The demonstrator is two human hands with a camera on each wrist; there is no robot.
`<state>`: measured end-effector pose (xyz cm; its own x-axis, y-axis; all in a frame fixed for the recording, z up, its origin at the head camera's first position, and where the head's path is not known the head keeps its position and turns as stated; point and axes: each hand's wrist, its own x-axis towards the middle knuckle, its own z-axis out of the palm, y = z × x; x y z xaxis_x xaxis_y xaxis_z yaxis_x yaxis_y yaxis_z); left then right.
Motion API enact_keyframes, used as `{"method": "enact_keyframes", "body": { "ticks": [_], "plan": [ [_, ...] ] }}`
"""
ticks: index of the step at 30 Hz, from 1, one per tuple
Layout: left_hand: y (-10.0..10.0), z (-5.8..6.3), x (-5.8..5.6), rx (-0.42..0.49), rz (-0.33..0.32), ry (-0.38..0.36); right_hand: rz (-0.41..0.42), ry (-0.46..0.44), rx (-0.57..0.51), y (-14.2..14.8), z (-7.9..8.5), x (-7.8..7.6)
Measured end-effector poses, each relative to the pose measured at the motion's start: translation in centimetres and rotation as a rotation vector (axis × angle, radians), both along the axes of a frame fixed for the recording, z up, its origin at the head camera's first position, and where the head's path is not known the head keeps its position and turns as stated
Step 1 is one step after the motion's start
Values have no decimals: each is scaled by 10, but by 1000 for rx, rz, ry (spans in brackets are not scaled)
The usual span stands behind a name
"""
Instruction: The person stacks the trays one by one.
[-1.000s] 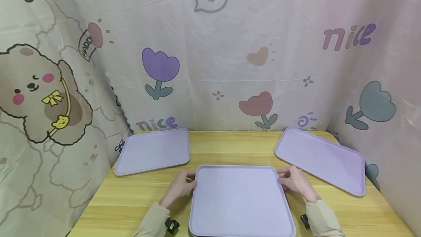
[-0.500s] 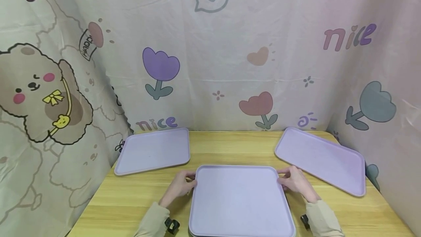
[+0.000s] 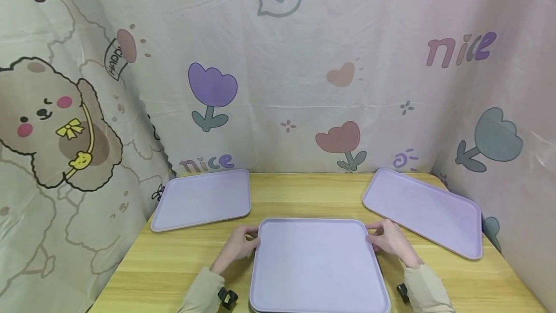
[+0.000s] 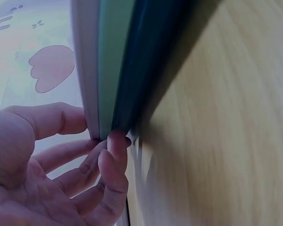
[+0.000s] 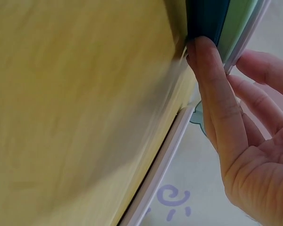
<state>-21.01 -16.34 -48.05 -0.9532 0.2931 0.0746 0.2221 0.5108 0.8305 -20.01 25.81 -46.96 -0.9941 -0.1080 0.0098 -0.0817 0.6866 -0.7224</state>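
A lilac rectangular tray (image 3: 319, 264) lies in front of the person, on top of a stack. Under it the wrist views show the edges of a green tray (image 4: 114, 61) and a dark blue one (image 4: 148, 52). At the stack's left far corner the left hand (image 3: 238, 246) grips the edges, thumb against the lilac rim and fingertips by the dark tray. The right hand (image 3: 391, 241) holds the opposite corner the same way; its fingers (image 5: 221, 99) reach the dark tray's edge. Most of the lower trays is hidden in the head view.
Another lilac tray (image 3: 204, 201) lies at the back left of the wooden table (image 3: 304, 194). A further lilac tray (image 3: 427, 211) sits slanted at the back right, close to the right hand. A printed curtain (image 3: 278, 62) hangs behind and along both sides.
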Motion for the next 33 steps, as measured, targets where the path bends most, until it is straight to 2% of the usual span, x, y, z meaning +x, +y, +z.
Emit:
{"method": "enact_keyframes", "body": {
  "ticks": [13,24,29,33],
  "plan": [
    [-1,0,-1,7,1,-24,9,-15,-40,2,-1,-1],
    [3,4,-1,-41,15,3,77,-53,-195,8,-3,1],
    [4,4,0,-89,32,14,40,-78,-236,17,-2,2],
    [5,7,-1,-116,53,-4,-6,-35,-221,29,-1,3]
  ]
}}
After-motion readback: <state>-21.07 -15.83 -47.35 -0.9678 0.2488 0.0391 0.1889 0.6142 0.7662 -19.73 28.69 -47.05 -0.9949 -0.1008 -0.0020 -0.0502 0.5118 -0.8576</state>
